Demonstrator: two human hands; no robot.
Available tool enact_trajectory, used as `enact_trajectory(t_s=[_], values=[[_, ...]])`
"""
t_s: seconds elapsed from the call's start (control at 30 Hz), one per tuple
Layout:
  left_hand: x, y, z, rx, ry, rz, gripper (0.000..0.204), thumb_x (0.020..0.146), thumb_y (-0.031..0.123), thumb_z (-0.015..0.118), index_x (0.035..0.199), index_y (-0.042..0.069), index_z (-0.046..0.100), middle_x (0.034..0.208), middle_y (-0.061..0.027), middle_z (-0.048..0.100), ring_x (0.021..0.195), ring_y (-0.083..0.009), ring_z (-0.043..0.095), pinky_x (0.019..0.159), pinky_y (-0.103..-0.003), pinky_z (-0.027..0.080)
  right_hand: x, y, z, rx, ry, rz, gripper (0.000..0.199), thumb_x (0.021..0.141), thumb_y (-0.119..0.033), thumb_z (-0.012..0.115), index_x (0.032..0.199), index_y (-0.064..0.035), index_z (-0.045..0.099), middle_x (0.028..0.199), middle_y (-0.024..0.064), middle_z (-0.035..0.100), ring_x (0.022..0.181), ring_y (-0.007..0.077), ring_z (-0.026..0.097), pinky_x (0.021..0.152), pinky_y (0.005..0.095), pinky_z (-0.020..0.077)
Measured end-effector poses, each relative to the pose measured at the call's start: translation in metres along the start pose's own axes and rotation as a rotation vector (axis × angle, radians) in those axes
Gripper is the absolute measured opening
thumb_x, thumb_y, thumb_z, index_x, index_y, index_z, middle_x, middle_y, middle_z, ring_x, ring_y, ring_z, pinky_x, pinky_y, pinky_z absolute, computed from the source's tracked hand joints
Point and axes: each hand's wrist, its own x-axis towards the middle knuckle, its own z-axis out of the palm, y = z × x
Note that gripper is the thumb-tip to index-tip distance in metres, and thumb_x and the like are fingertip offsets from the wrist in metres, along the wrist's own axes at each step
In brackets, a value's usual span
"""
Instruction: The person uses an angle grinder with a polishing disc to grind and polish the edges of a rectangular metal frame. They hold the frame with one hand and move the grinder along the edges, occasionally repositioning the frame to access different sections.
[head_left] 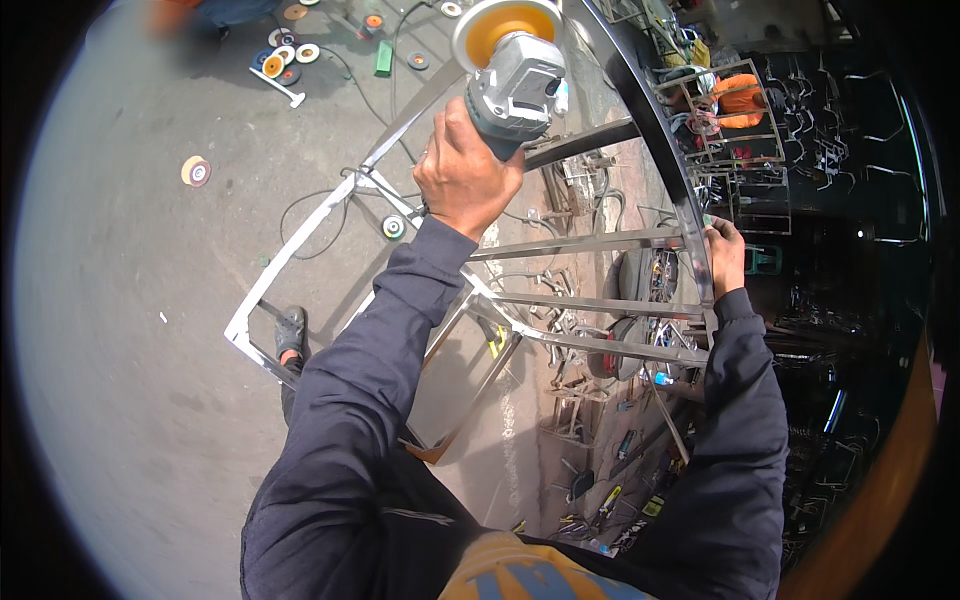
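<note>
Floor (150, 300) under everything; metal frame (588, 243) above it, its pale outline reaching toward the floor's left side. Frame's dark curved bar (660, 135) runs along its right edge, long axis mostly away from the person. Angle grinder (515, 95) sits left of that bar's far end, long axis pointing away too. Left hand (465, 178) is wrapped round the grinder body, so it's the nearer one. Right hand (727, 255) is curled at the bar's outer side; grip tightness unclear. Disc (490, 32) looks apart from bar; depth uncertain.
</note>
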Motion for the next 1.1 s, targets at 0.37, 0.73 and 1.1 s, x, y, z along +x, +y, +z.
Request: enact_trajectory(t_s=[0.37, 0.73, 1.1], values=[[0.047, 0.012, -0.028, -0.280, -0.062, -0.183, 0.072, 0.061, 0.022, 0.079, 0.115, -0.010, 0.043, 0.082, -0.0257, 0.069, 0.075, -0.0420, 0.071, 0.071, -0.045, 0.057, 0.020, 0.016, 0.002, 0.001, -0.056, -0.084, 0.035, 0.091, -0.014, 0.062, 0.117, 0.0087, 0.064, 0.099, 0.0093, 0.069, 0.089, 0.0144, 0.061, 0.082, 0.0286, 0.0481], [0.048, -0.002, -0.045, -0.282, -0.171, -0.262, 0.070, 0.060, 0.022, 0.077, 0.113, -0.011, 0.045, 0.083, -0.0279, 0.069, 0.076, -0.0431, 0.070, 0.073, -0.043, 0.057, 0.023, 0.028, -0.004, 0.088, -0.096, 0.015, 0.030, 0.094, -0.012, 0.059, 0.117, 0.0061, 0.065, 0.098, 0.0067, 0.069, 0.083, 0.0119, 0.060, 0.076, 0.0271, 0.0488], [-0.016, -0.059, -0.092, -0.371, -0.326, -0.483, 0.073, 0.062, 0.019, 0.081, 0.119, -0.007, 0.044, 0.101, -0.0270, 0.068, 0.092, -0.0387, 0.071, 0.083, -0.042, 0.055, 0.008, -0.047, 0.004, 0.341, 0.284, 0.027, 0.033, 0.098, -0.014, 0.064, 0.125, 0.0050, 0.062, 0.097, 0.0061, 0.070, 0.076, 0.0081, 0.059, 0.066, 0.0242, 0.0486]])
